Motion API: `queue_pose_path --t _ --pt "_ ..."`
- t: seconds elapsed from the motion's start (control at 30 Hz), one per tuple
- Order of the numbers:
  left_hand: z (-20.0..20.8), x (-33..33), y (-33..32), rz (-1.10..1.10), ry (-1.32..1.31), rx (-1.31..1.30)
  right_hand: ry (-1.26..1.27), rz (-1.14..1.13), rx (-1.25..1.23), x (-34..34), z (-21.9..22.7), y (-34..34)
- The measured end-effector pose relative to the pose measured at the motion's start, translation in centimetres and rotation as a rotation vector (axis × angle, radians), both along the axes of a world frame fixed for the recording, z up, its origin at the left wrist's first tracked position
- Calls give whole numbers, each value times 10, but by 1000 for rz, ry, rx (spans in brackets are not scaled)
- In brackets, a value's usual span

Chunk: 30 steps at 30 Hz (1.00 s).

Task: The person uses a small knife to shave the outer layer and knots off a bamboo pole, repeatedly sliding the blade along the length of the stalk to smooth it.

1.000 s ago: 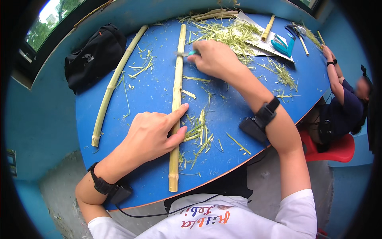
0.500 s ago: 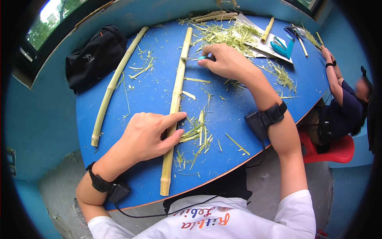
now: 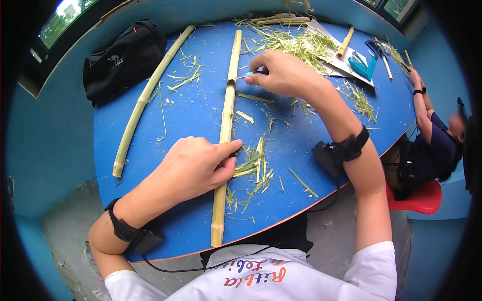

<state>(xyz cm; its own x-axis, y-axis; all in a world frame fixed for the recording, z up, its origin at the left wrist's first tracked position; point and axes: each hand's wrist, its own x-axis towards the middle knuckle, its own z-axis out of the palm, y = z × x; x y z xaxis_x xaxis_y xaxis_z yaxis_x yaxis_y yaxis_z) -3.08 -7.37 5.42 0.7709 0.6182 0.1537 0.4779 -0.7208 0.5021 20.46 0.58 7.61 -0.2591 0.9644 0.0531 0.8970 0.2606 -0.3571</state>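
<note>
A long pale bamboo pole [image 3: 226, 118] runs lengthwise before me on the blue table [image 3: 165, 200]. My left hand [image 3: 196, 163] is closed around its near half, thumb and index finger on the right side. My right hand [image 3: 286, 72] grips a teal-and-black handle [image 3: 255, 73], mostly covered by the fingers. From it a thin metal blade [image 3: 232, 80] lies across the far half of the pole. Whether this is a knife or a peeler cannot be made out. Greenish shavings [image 3: 256, 168] lie beside my left hand.
Another bamboo pole [image 3: 143, 98] lies to the left, beside a black bag [image 3: 123, 57]. Beyond my right hand are a shavings heap [image 3: 296, 45], a short bamboo piece [image 3: 345, 42] and a teal tool [image 3: 361, 67]. At right, a co-worker [image 3: 427, 145] sits on a red stool [image 3: 422, 198].
The blade has slid a short way along the pole toward me. My left hand keeps its hold. The whole view has shifted slightly.
</note>
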Motion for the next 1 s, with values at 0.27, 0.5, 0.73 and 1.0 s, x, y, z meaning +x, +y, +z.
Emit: queue_pose_path --t 0.27,0.5,0.73,1.0 --pt "-15 -6 8 -8 -60 -12 -80 78 126 1 -1 -2" --pt "-3 -10 3 82 97 -63 60 35 131 11 1 -13" --pt "-3 -14 5 48 69 -64 47 74 148 16 -8 -13" --pt "-4 -11 5 14 17 -33 27 158 117 2 -4 -20"
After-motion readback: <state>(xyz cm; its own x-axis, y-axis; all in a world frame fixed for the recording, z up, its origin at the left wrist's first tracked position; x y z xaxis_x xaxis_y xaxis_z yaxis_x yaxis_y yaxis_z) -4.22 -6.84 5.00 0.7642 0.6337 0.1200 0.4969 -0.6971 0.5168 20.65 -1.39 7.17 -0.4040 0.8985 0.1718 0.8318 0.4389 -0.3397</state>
